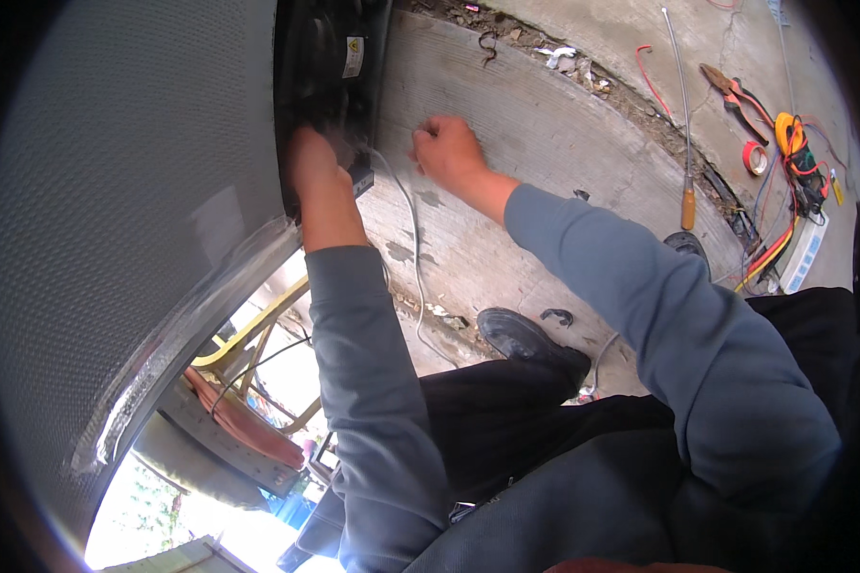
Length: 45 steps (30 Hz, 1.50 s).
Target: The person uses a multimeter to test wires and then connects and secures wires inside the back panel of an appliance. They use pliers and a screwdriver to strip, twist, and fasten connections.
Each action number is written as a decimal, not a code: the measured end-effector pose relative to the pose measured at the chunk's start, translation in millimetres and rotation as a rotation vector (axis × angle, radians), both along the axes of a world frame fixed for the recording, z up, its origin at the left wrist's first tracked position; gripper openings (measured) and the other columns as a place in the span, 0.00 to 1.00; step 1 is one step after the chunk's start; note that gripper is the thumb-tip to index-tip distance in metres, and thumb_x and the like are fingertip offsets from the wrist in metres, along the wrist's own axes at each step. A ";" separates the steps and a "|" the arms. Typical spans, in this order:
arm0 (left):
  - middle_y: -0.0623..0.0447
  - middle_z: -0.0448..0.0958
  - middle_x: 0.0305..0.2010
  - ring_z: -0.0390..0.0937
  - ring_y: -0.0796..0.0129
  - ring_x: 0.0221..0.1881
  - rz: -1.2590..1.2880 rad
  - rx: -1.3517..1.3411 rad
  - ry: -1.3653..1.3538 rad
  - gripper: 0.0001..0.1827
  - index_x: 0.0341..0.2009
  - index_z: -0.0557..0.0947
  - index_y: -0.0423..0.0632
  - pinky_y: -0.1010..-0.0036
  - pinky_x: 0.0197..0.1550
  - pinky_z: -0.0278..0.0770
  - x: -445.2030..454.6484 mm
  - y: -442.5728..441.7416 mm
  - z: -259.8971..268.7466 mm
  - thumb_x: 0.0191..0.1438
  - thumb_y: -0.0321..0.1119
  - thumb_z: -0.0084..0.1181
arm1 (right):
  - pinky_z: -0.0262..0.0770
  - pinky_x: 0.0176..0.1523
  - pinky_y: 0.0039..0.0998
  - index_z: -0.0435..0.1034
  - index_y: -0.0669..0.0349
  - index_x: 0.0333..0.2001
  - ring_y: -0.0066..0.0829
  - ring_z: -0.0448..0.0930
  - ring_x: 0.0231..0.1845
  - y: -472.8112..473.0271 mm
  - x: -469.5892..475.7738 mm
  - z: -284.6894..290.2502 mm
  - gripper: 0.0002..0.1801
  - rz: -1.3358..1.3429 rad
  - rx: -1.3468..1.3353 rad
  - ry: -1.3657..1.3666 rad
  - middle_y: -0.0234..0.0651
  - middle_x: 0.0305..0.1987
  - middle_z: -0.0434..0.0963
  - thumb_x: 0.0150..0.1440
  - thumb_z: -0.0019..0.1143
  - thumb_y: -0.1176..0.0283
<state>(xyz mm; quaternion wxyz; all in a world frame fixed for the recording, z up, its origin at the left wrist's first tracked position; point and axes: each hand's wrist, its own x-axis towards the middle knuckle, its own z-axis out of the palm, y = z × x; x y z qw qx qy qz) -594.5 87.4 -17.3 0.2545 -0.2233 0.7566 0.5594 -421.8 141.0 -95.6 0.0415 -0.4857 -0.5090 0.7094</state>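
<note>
A large appliance with a textured grey side panel [136, 179] fills the left, and its dark recessed part [330, 64] bears a warning label [353, 57]. My left hand [319, 161] reaches into this recess; its fingers are blurred and hidden in the dark, so what it touches cannot be told. Over the concrete to the right of the appliance is my right hand [448, 147], fingers curled in, with the fingertips partly hidden; no object shows in it. A grey cable [414, 236] runs from the recess down across the ground.
At the right lie a long screwdriver [688, 204], pliers with red and black handles [737, 100], red tape [754, 157], a yellow-and-dark clamp meter [795, 147], tangled wires and a white power strip [805, 251]. My shoe [519, 333] stands near a dirt-filled crack.
</note>
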 end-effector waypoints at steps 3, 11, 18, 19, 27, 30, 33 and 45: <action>0.48 0.80 0.48 0.80 0.59 0.39 -0.134 -0.088 0.076 0.20 0.59 0.72 0.52 0.53 0.41 0.78 -12.5 -11.8 -7.8 0.64 0.40 0.46 | 0.79 0.40 0.38 0.78 0.65 0.38 0.39 0.84 0.32 5.6 8.4 21.4 0.13 0.022 0.105 -0.031 0.44 0.32 0.84 0.59 0.52 0.67; 0.28 0.68 0.63 0.71 0.35 0.60 -0.904 -0.922 0.805 0.27 0.60 0.70 0.36 0.50 0.58 0.72 119.8 29.4 72.8 0.60 0.39 0.51 | 0.78 0.48 0.49 0.81 0.60 0.35 0.55 0.82 0.43 37.5 44.3 72.8 0.12 0.617 0.549 0.099 0.52 0.38 0.82 0.56 0.51 0.69; 0.42 0.78 0.51 0.77 0.46 0.51 -2.056 -0.369 0.487 0.29 0.61 0.74 0.45 0.57 0.51 0.78 235.8 -57.1 196.4 0.55 0.36 0.63 | 0.80 0.41 0.44 0.80 0.65 0.31 0.49 0.84 0.39 128.3 65.4 129.6 0.07 1.956 1.373 0.118 0.49 0.36 0.83 0.46 0.60 0.78; 0.44 0.79 0.45 0.78 0.49 0.48 -2.072 -0.392 0.422 0.27 0.58 0.75 0.44 0.57 0.48 0.77 249.7 -69.6 210.0 0.55 0.37 0.63 | 0.80 0.41 0.44 0.80 0.64 0.30 0.49 0.84 0.39 144.9 71.0 133.6 0.06 1.982 1.401 0.081 0.48 0.35 0.83 0.47 0.59 0.76; 0.39 0.77 0.52 0.76 0.44 0.52 -1.906 -0.385 0.496 0.28 0.60 0.73 0.43 0.56 0.51 0.76 278.2 -92.1 255.1 0.57 0.38 0.62 | 0.80 0.41 0.44 0.81 0.60 0.33 0.49 0.84 0.40 197.5 130.5 138.6 0.08 1.899 1.336 -0.342 0.45 0.34 0.84 0.46 0.61 0.74; 0.38 0.76 0.56 0.75 0.43 0.53 -1.901 -0.461 0.688 0.29 0.61 0.72 0.42 0.56 0.53 0.75 276.4 -77.1 267.3 0.57 0.39 0.62 | 0.80 0.42 0.45 0.81 0.60 0.34 0.49 0.84 0.42 186.6 138.8 145.7 0.10 2.006 1.294 -0.454 0.46 0.37 0.84 0.46 0.61 0.73; 0.39 0.76 0.55 0.75 0.44 0.53 -1.903 -0.347 0.650 0.29 0.61 0.73 0.42 0.56 0.54 0.75 276.4 -79.2 269.3 0.57 0.39 0.62 | 0.79 0.43 0.47 0.80 0.60 0.36 0.50 0.84 0.43 168.3 136.1 150.4 0.11 1.989 1.226 -0.381 0.46 0.39 0.84 0.48 0.59 0.71; 0.40 0.78 0.51 0.76 0.44 0.51 -1.968 -0.359 0.583 0.28 0.59 0.74 0.42 0.57 0.52 0.76 287.7 -93.4 270.3 0.57 0.40 0.62 | 0.78 0.46 0.48 0.79 0.63 0.39 0.52 0.82 0.45 142.7 117.2 162.8 0.12 1.936 1.254 -0.218 0.48 0.41 0.83 0.52 0.55 0.72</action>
